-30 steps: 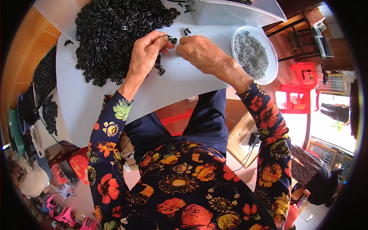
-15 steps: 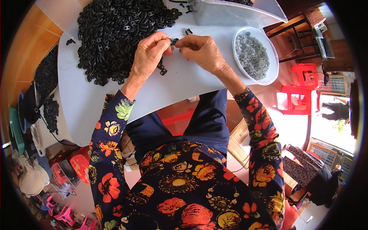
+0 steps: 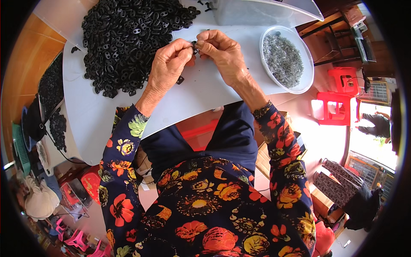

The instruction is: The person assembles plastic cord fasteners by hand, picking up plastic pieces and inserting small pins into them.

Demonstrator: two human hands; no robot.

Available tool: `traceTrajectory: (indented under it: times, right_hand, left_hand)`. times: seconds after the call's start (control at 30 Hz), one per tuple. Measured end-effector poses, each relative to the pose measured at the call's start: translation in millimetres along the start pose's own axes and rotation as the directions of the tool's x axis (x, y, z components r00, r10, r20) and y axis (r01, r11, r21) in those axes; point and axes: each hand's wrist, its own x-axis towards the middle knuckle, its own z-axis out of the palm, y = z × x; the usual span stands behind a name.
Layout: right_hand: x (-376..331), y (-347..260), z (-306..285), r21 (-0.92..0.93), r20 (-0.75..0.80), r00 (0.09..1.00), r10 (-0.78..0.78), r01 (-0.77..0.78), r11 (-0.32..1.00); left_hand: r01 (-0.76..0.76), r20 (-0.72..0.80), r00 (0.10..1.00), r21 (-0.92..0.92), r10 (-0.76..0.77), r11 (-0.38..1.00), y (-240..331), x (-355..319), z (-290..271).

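Both hands meet above the white table. My left hand (image 3: 169, 64) pinches a small black plastic piece (image 3: 195, 48) between thumb and fingertips. From the other side, my right hand (image 3: 222, 55) has its thumb and forefinger closed at the same piece; anything else in that pinch is too small to make out. Just left of my left hand spreads a large heap of black oval two-hole plastic pieces (image 3: 124, 43). One loose black piece (image 3: 180, 80) lies on the table below my left hand.
A round white tub (image 3: 309, 64) of small clear pieces (image 3: 282, 60) stands at the right of the table (image 3: 192, 98). Behind it is a translucent plastic bin (image 3: 265, 17). Red stools (image 3: 336, 107) stand on the floor to the right, and a person (image 3: 376, 124) is beyond them.
My right hand has turned and risen slightly, its fingertips now closed at the black piece. My left hand stays almost in place. The view has shifted a little.
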Motion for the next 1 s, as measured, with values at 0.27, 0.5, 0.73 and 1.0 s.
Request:
traceTrajectory:
  times: [0.27, 0.5, 0.73, 1.0]
  right_hand:
    - [-4.0, -0.3, 4.5, -0.071, -0.053, 0.997, -0.047, 0.044, 0.996]
    - [-5.0, 3.5, 3.9, -0.112, -0.029, 0.996, -0.079, 0.075, 0.991]
    - [-3.3, 0.0, 1.6, -0.208, 0.018, 0.997, -0.082, 0.083, 0.975]
    - [-2.4, -0.4, -5.3, -0.288, 0.063, 0.994, -0.085, 0.100, 0.953]
  left_hand:
    - [0.003, -0.010, 1.000, -0.012, -0.003, 1.000, -3.2, -0.7, 0.9]
    - [-0.060, -0.032, 0.998, -0.008, 0.060, 0.998, -8.4, -2.1, 5.2]
    - [-0.163, -0.064, 0.983, 0.156, 0.175, 0.974, -2.7, -5.7, 8.3]
    - [-0.107, 0.078, 0.992, 0.071, 0.101, 0.992, -2.1, -3.6, 4.3]
